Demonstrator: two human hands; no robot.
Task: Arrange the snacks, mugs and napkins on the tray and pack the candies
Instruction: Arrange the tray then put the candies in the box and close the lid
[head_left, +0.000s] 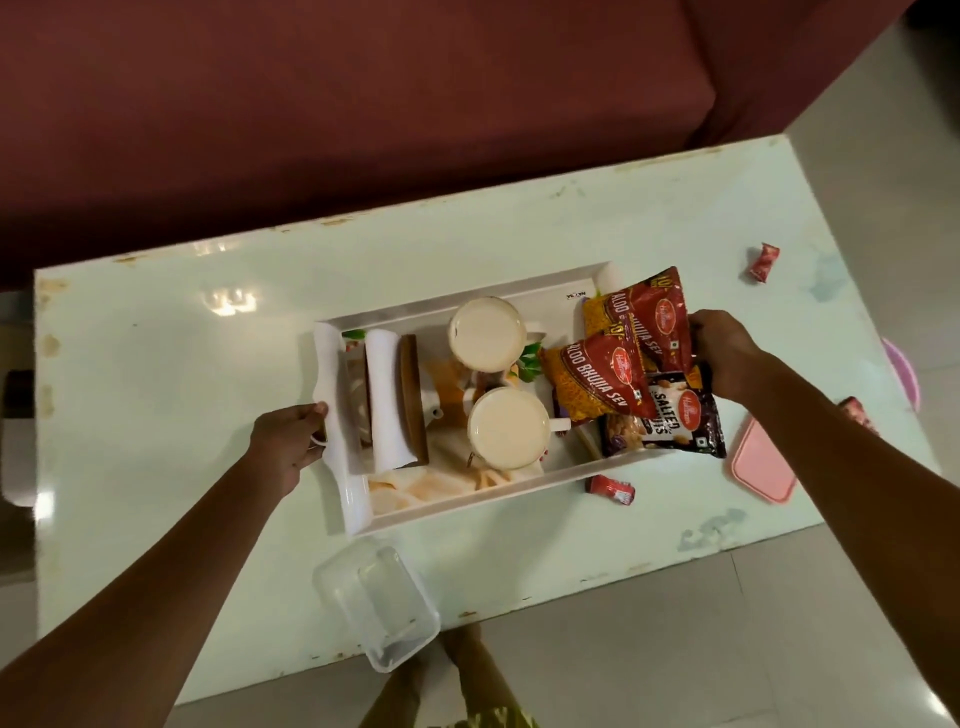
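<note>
A white tray (457, 512) sits mid-table. It carries two cream mugs (487, 332) (508, 427), a wooden napkin holder with white napkins (387, 400), two red Aloo Bhujia Sev packets (655, 312) (592, 382) and a dark Salted Peanuts packet (670, 421). My left hand (291, 436) grips the tray's left handle. My right hand (727, 358) holds the tray's right end, fingers hidden behind the packets. Red wrapped candies lie loose on the table: one (610, 490) by the tray's near edge, another (762, 262) far right, a third (860, 410) at the right edge.
An empty clear plastic container (379, 603) stands at the table's near edge. Its pink lid (763, 462) lies on the right, with a pink round object (904, 371) at the far right edge. A maroon sofa (311, 104) runs behind the table. My feet show below on the tiled floor.
</note>
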